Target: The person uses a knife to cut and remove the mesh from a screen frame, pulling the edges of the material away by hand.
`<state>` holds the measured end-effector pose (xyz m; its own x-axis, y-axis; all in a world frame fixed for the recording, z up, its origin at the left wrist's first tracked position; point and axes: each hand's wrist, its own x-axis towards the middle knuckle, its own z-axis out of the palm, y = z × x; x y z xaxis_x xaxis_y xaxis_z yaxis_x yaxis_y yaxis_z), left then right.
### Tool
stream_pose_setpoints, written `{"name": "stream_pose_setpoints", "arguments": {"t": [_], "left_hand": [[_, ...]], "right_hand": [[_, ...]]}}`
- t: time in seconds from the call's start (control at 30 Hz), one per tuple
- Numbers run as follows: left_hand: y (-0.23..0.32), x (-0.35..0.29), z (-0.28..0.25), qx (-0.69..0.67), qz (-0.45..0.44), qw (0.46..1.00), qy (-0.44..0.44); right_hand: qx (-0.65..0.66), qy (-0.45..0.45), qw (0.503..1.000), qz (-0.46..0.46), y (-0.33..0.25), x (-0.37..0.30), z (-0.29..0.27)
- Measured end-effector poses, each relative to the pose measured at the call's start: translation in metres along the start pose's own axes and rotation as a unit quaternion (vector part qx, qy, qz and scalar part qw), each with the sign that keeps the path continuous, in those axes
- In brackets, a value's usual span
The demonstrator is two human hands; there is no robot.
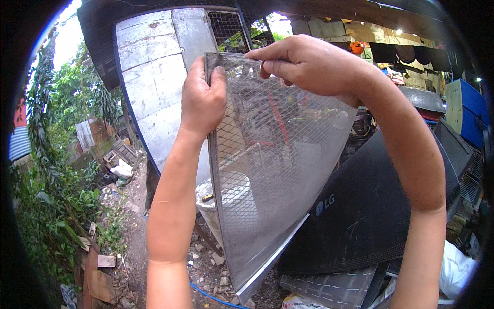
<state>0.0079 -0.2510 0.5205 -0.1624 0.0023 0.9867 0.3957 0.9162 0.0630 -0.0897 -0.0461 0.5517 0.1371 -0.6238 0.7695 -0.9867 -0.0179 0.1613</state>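
A framed diamond-mesh panel (257,206) stands raised and tilted at the centre of the view, narrowing to a low corner near 6 o'clock, with a pale strip (278,257) along its lower right edge. Its upper right part passes behind the right wrist, so that corner is hidden.

At 11 o'clock the left hand (205,105) is clamped on the panel's top left corner, thumb on the near face; its fingers wrap behind the frame, their tips out of sight. At 1 o'clock the right hand (311,64) bends over the top edge, index fingertip against it; I cannot tell whether the thumb pinches the mesh.

Through the mesh, red bars (276,113) show blurred. At 7 o'clock a white tub (207,210) sits partly behind the panel, a small yellow-and-black object on its rim, too small to identify. At 4 o'clock a large black casing (360,216), like a television's back, is crossed by the right forearm; farther out that way, a white sack (455,268) is partly covered by the arm.

A whitish sheet-clad door (149,77) leans at 10 o'clock, and leafy plants (56,221) fade into the dark rim at 8. A blue hose (216,299) runs off the lower edge at 6.
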Motion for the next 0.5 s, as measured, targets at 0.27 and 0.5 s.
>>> {"name": "stream_pose_setpoints", "arguments": {"t": [0.27,0.5], "left_hand": [[0.003,0.001,0.001,-0.020,-0.008,1.000,-0.004],[-0.005,0.002,0.003,-0.041,-0.020,0.999,-0.007]], "right_hand": [[0.007,-0.058,0.998,0.040,0.002,0.013,-0.016],[-0.024,-0.043,0.999,0.019,-0.001,0.009,-0.010]]}}
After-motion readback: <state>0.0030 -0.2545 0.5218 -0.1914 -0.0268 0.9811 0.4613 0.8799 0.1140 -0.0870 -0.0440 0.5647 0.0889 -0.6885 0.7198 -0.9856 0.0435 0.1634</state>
